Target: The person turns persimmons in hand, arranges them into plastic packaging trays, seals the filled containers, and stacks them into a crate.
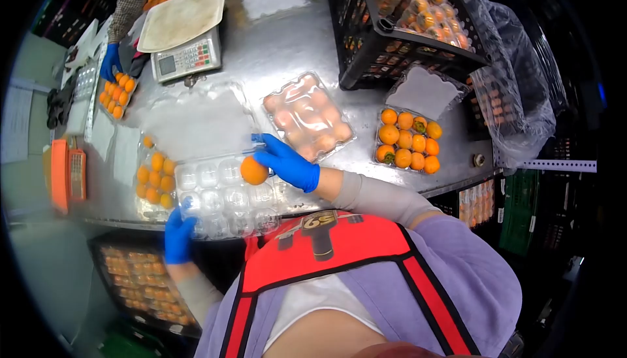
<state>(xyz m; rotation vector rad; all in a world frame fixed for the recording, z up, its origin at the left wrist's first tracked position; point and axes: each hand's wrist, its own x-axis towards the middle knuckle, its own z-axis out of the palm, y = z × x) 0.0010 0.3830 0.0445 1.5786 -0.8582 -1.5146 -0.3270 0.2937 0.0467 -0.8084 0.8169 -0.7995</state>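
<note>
My right hand (287, 163), in a blue glove, grips one orange persimmon (254, 170) above a clear plastic clamshell tray (215, 191). The tray's moulded cups show no fruit, and its lid (196, 119) lies folded back, away from me. My left hand (178, 234), also blue-gloved, holds the tray's near left corner; some fingers show blurred through the plastic. Left of the tray sits a group of persimmons (155, 178). A closed pack of persimmons (308, 116) lies beyond my right hand. Farther right, an open tray is filled with persimmons (409, 139).
A weighing scale (186, 54) stands at the back left. A black crate (405, 48) of packed fruit is at the back right. At the far left, a co-worker's gloved hand (111, 63) touches a fruit tray (117, 95). Stacked packs (140, 279) sit below the table.
</note>
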